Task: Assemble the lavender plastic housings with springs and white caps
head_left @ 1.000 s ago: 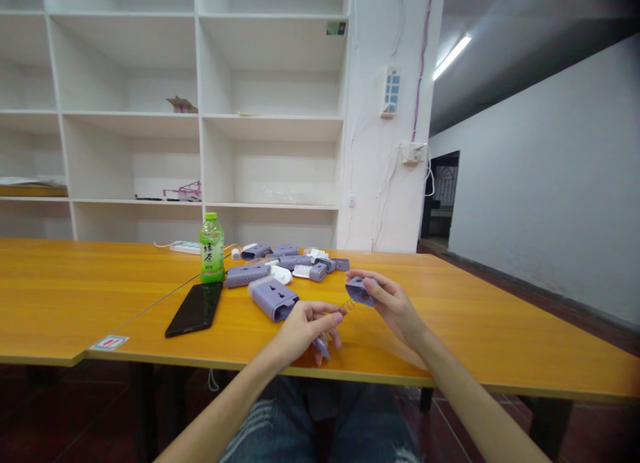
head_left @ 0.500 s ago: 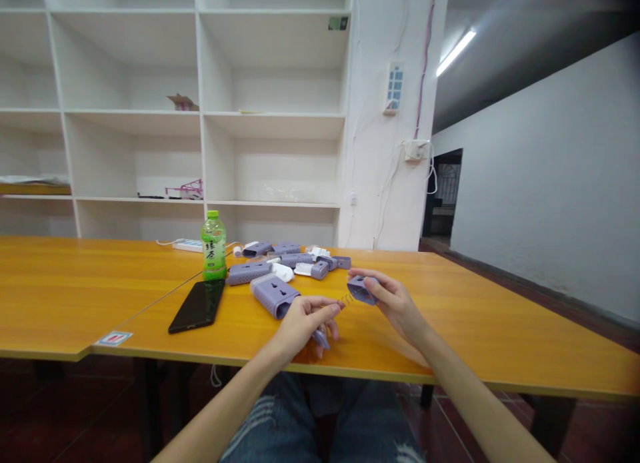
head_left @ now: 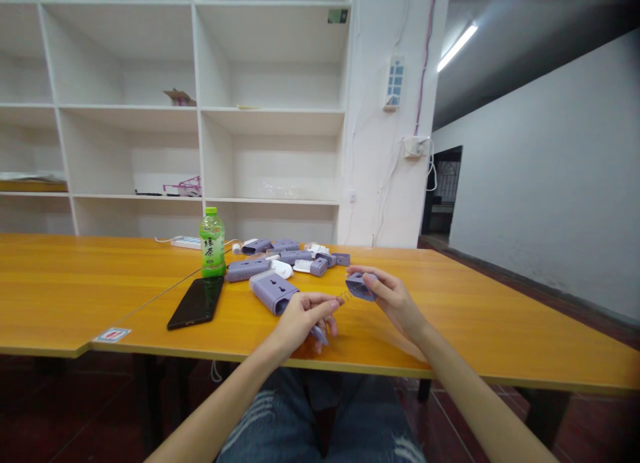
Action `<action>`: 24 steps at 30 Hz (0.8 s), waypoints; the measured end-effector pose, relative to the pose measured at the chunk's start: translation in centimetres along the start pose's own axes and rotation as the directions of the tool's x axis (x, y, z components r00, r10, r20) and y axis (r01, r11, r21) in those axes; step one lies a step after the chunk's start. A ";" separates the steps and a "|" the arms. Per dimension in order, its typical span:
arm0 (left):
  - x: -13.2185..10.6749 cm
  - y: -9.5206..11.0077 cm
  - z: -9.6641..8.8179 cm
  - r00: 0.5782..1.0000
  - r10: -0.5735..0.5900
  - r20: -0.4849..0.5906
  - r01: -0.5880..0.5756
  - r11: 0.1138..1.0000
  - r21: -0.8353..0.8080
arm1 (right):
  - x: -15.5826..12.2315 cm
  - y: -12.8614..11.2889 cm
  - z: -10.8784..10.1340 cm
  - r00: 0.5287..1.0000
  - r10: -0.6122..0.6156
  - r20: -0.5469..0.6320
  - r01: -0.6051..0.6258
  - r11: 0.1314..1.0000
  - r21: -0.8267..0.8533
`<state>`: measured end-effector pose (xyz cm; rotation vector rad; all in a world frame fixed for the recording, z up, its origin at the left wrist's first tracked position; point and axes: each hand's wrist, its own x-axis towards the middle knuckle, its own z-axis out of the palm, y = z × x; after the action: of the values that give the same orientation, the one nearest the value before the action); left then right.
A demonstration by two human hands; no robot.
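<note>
My left hand (head_left: 303, 320) pinches one end of a small metal spring (head_left: 344, 296) between thumb and forefinger, with a little purple piece (head_left: 319, 334) tucked under its lower fingers. The spring's other end meets a small purple plastic cap (head_left: 359, 286), which my right hand (head_left: 393, 300) grips. Both hands hover just above the orange table (head_left: 450, 330) near its front edge. A larger purple socket housing (head_left: 273, 292) lies on the table just left of my left hand.
A pile of purple and white plastic parts (head_left: 295, 258) lies further back. A green tea bottle (head_left: 212, 243) stands beside a black phone (head_left: 196, 302). A white power strip (head_left: 185, 242) rests near white shelving (head_left: 200, 103). A red sticker (head_left: 112, 334) marks the table's front edge.
The view shifted slightly, so everything sits a little higher in frame. Both hands keep the same grips on the spring and the cap, drawn marginally closer together.
</note>
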<state>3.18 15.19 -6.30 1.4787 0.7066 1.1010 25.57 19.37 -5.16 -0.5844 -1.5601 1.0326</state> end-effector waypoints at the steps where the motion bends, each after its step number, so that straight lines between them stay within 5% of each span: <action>1: 0.0 0.0 0.0 1.000 0.000 0.000 0.000 1.000 0.000 | 0.0 -0.1 0.1 1.000 0.005 0.001 -0.005 1.000 0.007; 24: 0.2 -0.8 -0.1 0.999 0.011 -0.030 -0.008 0.995 0.103 | -0.3 -0.5 0.8 1.000 -0.006 0.025 0.008 0.996 -0.093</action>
<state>3.33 15.60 -6.97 1.5561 0.7887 1.1103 24.94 18.62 -4.91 -0.6321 -1.6373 0.9691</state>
